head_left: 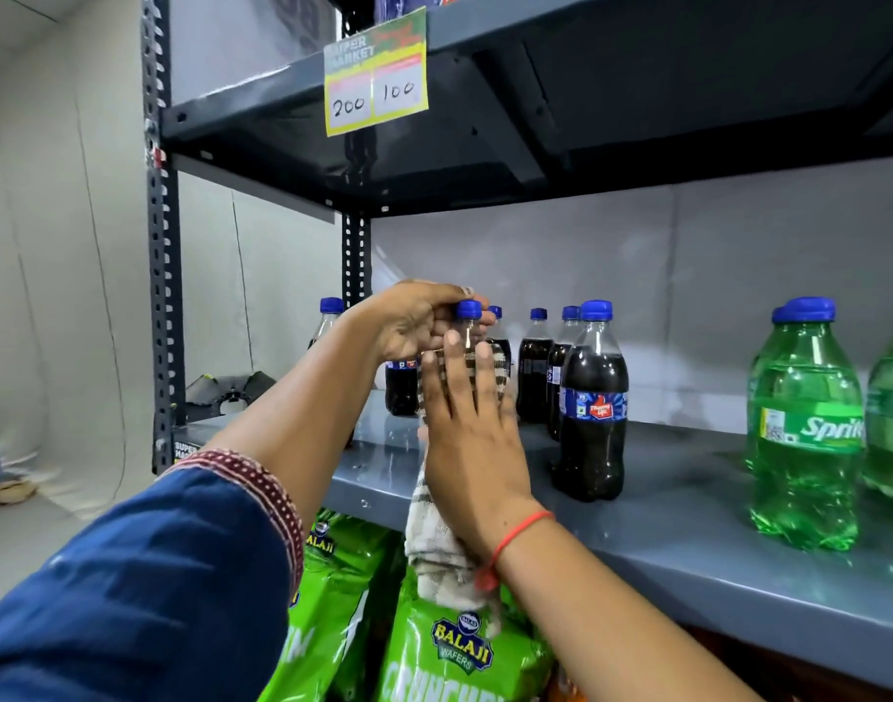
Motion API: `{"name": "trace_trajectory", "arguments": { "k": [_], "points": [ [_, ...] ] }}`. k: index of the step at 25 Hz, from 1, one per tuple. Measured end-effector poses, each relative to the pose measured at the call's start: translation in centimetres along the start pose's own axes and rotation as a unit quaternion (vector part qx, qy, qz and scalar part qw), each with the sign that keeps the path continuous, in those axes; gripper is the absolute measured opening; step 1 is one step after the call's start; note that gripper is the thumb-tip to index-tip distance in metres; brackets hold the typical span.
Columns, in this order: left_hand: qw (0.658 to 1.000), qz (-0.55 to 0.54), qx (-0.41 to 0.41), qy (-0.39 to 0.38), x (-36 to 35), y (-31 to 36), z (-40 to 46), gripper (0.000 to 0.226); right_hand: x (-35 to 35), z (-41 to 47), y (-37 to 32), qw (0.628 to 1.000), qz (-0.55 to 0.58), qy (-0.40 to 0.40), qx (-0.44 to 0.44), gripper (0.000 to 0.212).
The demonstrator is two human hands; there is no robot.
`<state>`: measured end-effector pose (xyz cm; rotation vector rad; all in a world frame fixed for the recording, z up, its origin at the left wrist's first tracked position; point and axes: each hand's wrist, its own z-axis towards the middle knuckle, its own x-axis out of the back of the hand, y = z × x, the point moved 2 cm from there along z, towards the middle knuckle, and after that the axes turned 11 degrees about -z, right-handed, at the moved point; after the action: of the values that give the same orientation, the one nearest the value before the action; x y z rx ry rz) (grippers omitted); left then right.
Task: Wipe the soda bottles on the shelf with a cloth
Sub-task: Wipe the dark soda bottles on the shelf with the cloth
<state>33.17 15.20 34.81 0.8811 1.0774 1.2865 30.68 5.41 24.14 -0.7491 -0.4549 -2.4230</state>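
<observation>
My left hand (415,316) grips the neck of a dark cola bottle, just beside its blue cap (468,310). My right hand (467,438) presses a striped white and grey cloth (434,549) flat against that bottle's body, and the cloth's tail hangs below the shelf edge. Most of the held bottle is hidden behind my hands and the cloth. Several more dark cola bottles stand behind it, and one (593,402) stands nearer to the right. Green Sprite bottles (804,428) stand at the right of the grey shelf (687,524).
The upper shelf (535,119) hangs close overhead with a yellow price tag (376,73). A perforated steel upright (158,245) stands at the left. Green Balaji wafer bags (454,651) fill the shelf below. A white wall lies behind.
</observation>
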Motion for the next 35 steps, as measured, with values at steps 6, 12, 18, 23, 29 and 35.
{"name": "trace_trajectory", "arguments": {
  "k": [6, 12, 18, 23, 29, 35],
  "points": [
    [1.000, 0.004, 0.010, 0.021, -0.6, 0.1, -0.8, 0.025, 1.1, 0.6, 0.5, 0.997, -0.059, 0.038, 0.041, 0.064],
    [0.999, 0.024, 0.009, 0.032, -0.9, 0.4, -0.9, 0.022, 1.3, 0.4, 0.4, 0.994, -0.062, 0.079, 0.038, 0.064],
    [1.000, 0.007, 0.011, 0.027, -0.5, 0.3, -0.5, 0.024, 1.3, 0.1, 0.4, 0.993, -0.072, 0.048, 0.083, 0.056],
    [1.000, 0.006, 0.024, 0.013, -0.3, 0.3, -0.2, 0.021, 1.9, 0.4, 1.3, 0.975, -0.127, 0.014, 0.180, 0.054],
    [1.000, 0.010, 0.015, 0.002, -0.4, 0.1, -0.3, 0.021, 1.5, 0.5, 1.5, 0.946, -0.179, -0.027, 0.269, 0.048],
    [1.000, 0.008, 0.013, -0.002, -0.5, 0.1, -0.3, 0.021, 1.3, 0.6, 2.0, 0.927, -0.169, -0.057, 0.330, 0.045]
  ]
}}
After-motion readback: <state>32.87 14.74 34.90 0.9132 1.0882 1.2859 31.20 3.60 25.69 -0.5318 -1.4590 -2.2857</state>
